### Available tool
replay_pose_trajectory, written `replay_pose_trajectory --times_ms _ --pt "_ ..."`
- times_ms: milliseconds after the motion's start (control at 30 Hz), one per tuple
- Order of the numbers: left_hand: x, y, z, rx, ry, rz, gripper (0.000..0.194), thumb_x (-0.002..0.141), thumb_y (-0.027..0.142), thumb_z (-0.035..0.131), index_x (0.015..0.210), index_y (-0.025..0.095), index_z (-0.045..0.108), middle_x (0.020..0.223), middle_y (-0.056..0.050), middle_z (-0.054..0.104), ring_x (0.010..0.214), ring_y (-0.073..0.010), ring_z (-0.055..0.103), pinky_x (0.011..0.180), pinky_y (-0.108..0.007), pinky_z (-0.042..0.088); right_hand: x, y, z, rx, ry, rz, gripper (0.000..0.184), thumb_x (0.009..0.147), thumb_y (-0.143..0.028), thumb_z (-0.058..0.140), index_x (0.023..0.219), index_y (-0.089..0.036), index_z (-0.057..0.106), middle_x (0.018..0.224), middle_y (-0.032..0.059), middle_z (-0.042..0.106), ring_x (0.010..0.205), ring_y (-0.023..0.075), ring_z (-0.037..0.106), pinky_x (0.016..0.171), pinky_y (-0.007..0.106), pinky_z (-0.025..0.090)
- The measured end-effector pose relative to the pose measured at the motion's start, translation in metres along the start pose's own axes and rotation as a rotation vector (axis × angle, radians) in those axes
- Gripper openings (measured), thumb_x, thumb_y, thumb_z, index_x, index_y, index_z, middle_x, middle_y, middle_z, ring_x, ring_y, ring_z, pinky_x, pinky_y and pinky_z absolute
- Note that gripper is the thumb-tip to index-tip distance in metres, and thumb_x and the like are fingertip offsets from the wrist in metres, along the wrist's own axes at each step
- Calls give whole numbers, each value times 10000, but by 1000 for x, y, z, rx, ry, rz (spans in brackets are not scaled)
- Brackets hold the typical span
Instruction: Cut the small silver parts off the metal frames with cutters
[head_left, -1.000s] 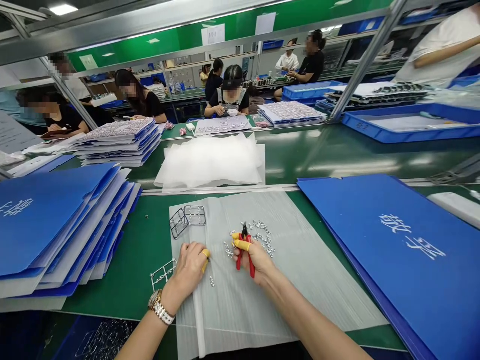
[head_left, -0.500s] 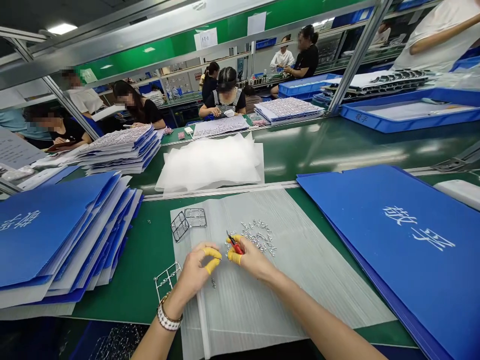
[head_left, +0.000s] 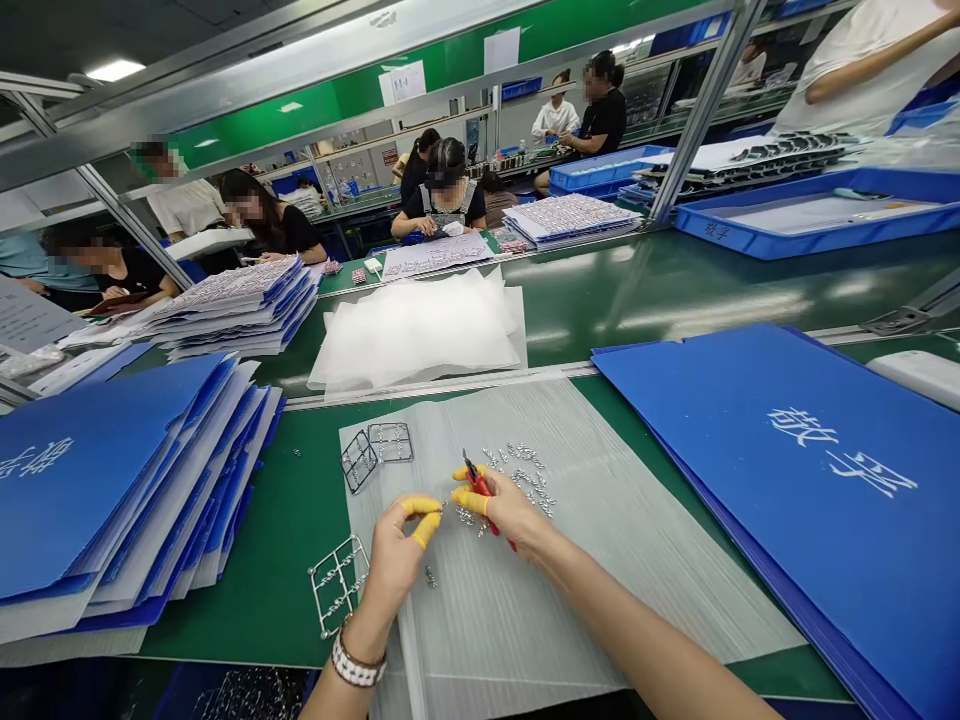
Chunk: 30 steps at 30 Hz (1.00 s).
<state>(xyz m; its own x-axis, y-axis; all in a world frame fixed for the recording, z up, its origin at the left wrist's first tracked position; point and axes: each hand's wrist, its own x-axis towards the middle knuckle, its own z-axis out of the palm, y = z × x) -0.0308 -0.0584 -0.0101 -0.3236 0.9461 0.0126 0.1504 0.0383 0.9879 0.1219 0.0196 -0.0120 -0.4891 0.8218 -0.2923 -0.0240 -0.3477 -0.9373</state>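
My left hand (head_left: 409, 530), with yellow finger cots on thumb and forefinger, pinches a tiny silvery part (head_left: 444, 507) too small to name exactly. Close on its right, my right hand (head_left: 501, 500), also in yellow cots, is closed around red-handled nippers (head_left: 480, 488), their jaws pointing up and away. Behind and beside the right hand, many small shiny parts (head_left: 529, 470) lie scattered on a translucent white sheet (head_left: 600, 560). One small cluster (head_left: 430, 577) sits below the left hand. Two dark frames (head_left: 391, 442) holding small parts rest at the sheet's upper left; a silvery frame (head_left: 339, 585) lies by my left wrist.
Blue folders with white sheets (head_left: 105, 460) are stacked at left, and more blue boards (head_left: 765, 430) lie at right. Foam sheets (head_left: 420, 330) lie across the metal rail. A blue tray (head_left: 817, 215) stands at far right. Several people sit or stand beyond the bench.
The nippers have turned in my right hand, showing more of their red handles. My left hand has shifted slightly right and stays pinched. The view has moved a little.
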Motion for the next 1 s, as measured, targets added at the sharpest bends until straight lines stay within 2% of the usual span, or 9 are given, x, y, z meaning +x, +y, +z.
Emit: replay_pose_trajectory --times_ms 67,133,367,733,1000 --pt "2 -5 1 -164 80 -122 183 634 315 732 752 185 683 835 -54 677 820 -202 600 796 -343 457 -2 2 3 8 32 -82 401 624 -282 652 999 -178 553 837 17 609 737 157 559 635 273 404" --pt "2 -9 3 -204 110 -154 219 630 330 739 779 178 685 838 -51 683 811 -188 602 781 -326 464 -4 6 9 4 56 -160 419 631 -271 640 1030 -185 546 903 29 611 792 168 566 694 294 423" --pt "-2 -7 11 -335 125 -189 239 628 338 754 799 181 696 845 -39 691 817 -165 601 784 -292 460 -3 15 26 -104 143 -343 389 695 -267 601 1076 -207 544 848 11 615 801 181 580 761 327 456" --pt "-5 -7 18 -384 120 -192 203 653 305 736 801 173 689 813 -30 694 790 -151 603 769 -276 452 1 16 24 -181 178 -311 366 716 -317 605 1064 -207 573 779 7 608 715 170 558 673 301 456" --pt "0 -9 18 -358 148 -218 213 643 315 737 781 163 679 770 -22 676 746 -148 591 726 -270 437 5 18 20 -182 131 -304 366 723 -302 584 1076 -205 568 755 -6 580 689 159 538 651 290 448"
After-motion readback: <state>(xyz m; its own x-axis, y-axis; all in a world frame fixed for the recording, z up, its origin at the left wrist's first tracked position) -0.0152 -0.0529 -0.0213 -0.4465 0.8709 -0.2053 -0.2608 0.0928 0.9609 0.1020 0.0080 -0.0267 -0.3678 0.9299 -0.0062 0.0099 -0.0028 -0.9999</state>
